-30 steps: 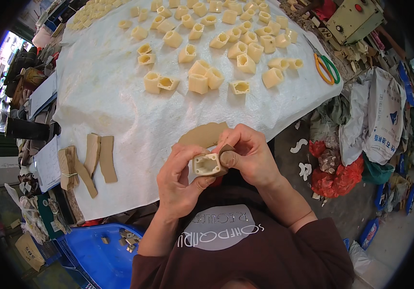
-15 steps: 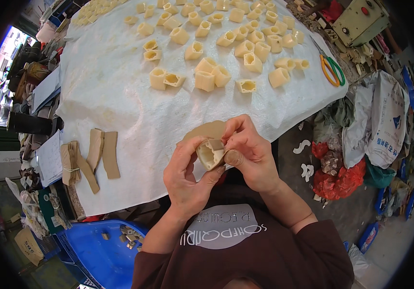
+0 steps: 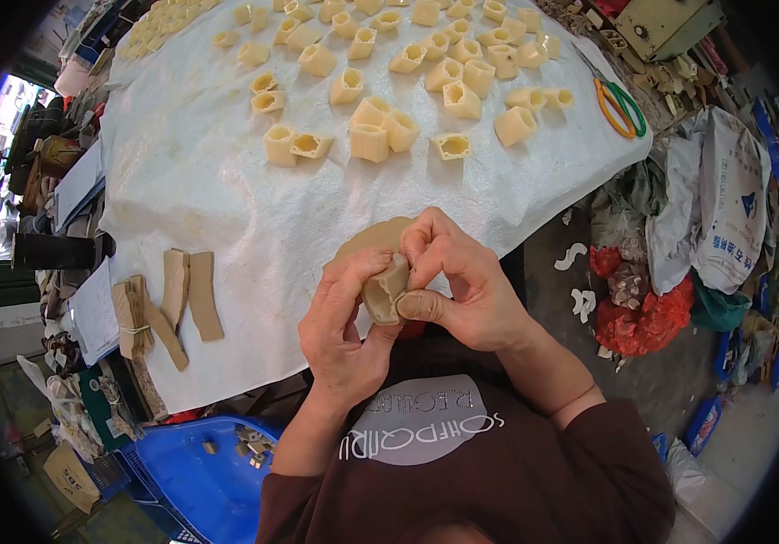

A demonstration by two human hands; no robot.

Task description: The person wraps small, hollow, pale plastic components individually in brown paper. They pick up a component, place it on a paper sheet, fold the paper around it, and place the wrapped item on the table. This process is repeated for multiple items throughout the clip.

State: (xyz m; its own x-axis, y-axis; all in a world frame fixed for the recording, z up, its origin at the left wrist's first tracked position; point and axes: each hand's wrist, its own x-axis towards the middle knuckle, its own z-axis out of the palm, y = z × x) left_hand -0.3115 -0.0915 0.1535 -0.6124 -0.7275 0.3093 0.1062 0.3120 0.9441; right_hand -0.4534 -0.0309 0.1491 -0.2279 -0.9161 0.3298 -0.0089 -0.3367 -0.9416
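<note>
My left hand [image 3: 346, 317] holds a hollow block [image 3: 379, 297] that looks like a shoe heel, its open side toward me. The fingers curl over the far side and the thumb presses from the near side. Thumb and fingertips of my right hand [image 3: 462, 286] pinch the rim on the right, where tan material seems to lie around the block; the exact contact is hidden. Just beyond my fingers shows a rounded tan piece [image 3: 367, 239], partly covered by them. Tan strips [image 3: 204, 297] lie at the left of the table, some tied in a bundle [image 3: 130, 317].
Many cream hollow blocks [image 3: 370, 142] stand across the far half of the white-covered table [image 3: 226, 208]. Scissors [image 3: 621, 109] with orange and green handles lie at its right edge. A blue bin [image 3: 199, 490] sits below left. Red bags [image 3: 648, 317] and a white sack [image 3: 730, 213] are at right.
The block has turned in my hands, so its opening looks narrower. My right fingertips have shifted along its rim. The whole view has moved slightly.
</note>
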